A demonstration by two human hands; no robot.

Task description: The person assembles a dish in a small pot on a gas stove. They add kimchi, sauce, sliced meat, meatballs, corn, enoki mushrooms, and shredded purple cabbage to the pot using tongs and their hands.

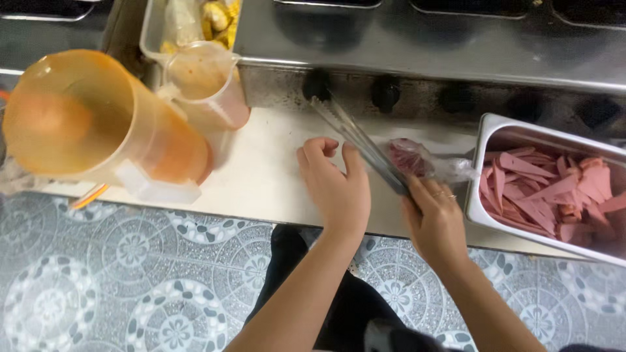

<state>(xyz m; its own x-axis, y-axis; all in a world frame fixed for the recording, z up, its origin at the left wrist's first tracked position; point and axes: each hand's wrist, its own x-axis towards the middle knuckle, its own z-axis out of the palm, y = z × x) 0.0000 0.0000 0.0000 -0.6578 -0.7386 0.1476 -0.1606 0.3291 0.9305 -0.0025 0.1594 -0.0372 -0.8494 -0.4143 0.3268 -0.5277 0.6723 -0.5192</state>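
Nearest, patterned grey-and-white floor tiles [130, 280] and a dark trouser leg below the counter edge. Above that, two bare forearms reaching up onto a pale counter [261, 176].

Left hand [336, 186] resting on the counter, fingers loosely curled, thumb out to the left, holding nothing (fingertips just beside the tongs, contact impossible to tell). Right hand [433, 218] closed round the near end of a pair of metal tongs [358, 140], a ring on one finger. Tongs slanting away to the far left, arms close together, tip near the dark knobs [316, 85] on the steel front.

Just beyond the right hand, a crumpled clear plastic bag [424, 161] with something dark red inside, lying on the counter between the tongs and a steel tray [486, 133]. Tray at the right, filled with pink sliced sausage [548, 192].

Far left, a big orange-tinted plastic jug [98, 120] close to the camera, and behind it a smaller clear jug [212, 85] with reddish sauce. Farthest, a steel container [151, 32] of yellowish food and the stainless unit [424, 45] running across the back.
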